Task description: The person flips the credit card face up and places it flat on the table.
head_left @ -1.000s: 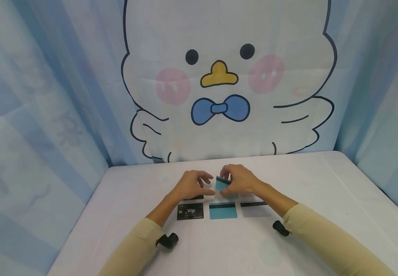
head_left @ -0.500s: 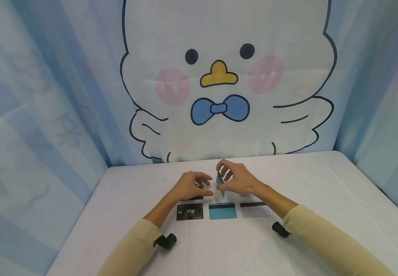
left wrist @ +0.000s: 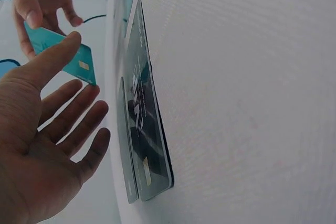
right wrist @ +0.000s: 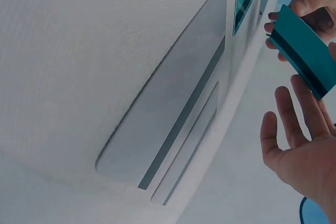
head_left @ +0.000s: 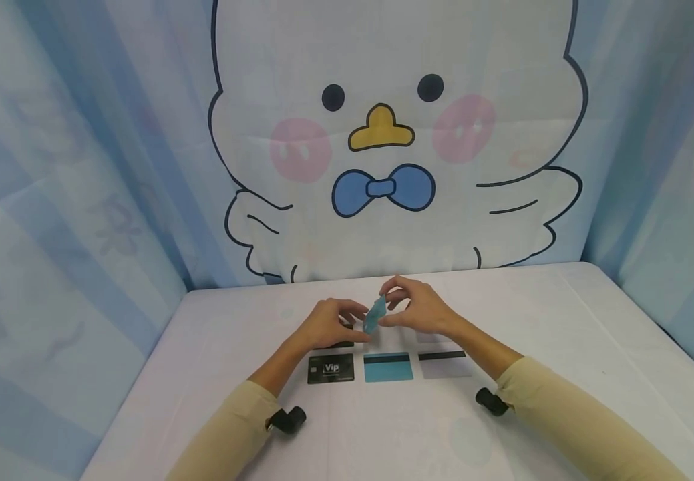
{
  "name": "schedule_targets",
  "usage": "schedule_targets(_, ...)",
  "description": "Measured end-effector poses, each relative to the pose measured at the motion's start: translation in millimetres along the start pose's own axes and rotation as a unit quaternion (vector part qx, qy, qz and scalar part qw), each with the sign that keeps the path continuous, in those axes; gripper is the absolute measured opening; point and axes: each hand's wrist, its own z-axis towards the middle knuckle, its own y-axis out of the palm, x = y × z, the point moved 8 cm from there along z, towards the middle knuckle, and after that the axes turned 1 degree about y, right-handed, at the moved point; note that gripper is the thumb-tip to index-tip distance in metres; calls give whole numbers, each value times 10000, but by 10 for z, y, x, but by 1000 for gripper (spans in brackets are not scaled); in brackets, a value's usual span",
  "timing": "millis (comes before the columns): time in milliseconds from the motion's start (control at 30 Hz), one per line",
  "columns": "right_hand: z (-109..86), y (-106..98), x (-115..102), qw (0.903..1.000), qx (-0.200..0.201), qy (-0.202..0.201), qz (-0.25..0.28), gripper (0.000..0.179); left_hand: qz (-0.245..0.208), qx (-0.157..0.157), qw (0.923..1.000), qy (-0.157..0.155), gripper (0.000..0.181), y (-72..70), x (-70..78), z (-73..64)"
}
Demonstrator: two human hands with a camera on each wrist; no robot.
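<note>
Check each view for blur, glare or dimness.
Head view: fairly evenly lit, the raised blue card blurry; left wrist view: dim, with dark reflections on the nearer black card; right wrist view: also dim, the nearer grey card clearly outlined.

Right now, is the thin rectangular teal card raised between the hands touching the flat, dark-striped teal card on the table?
Apart: the head view shows white tabletop between the raised teal card and the flat teal card.

Pale table [head_left: 563, 347]; behind it, fabric backdrop [head_left: 401, 250] printed with white cartoon bird [head_left: 383, 60], blue bow tie [head_left: 381, 189]; blue-and-white striped drapes [head_left: 70, 220] either side
</note>
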Motion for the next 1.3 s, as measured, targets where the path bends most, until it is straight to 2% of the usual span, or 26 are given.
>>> schedule_targets(333, -34, -21, 85, 9999, -83, 41, -128, 48, 276, -23, 9996, -44, 50, -17, -10, 19)
schedule_targets(633, -69, 1, 181, 9953, -214, 220, -917, 45, 932, -184, 9954, -158, 51, 30, -19, 94)
schedule_targets(833, -65, 52, 244, 9870, -327, 405, -1518, 46, 1296, -342, 9908, -174, 51, 88, -22, 127)
schedule_targets(1033, -51, 90, 294, 9791, -413, 326, -1965, 45, 1340, -377, 9900, -209, 52, 103, 1, 115)
schedule_targets(1300, -45, 119, 304, 9753, -507, 281, -2132, 44, 1310, -391, 9904, -206, 52, 105, 4, 125)
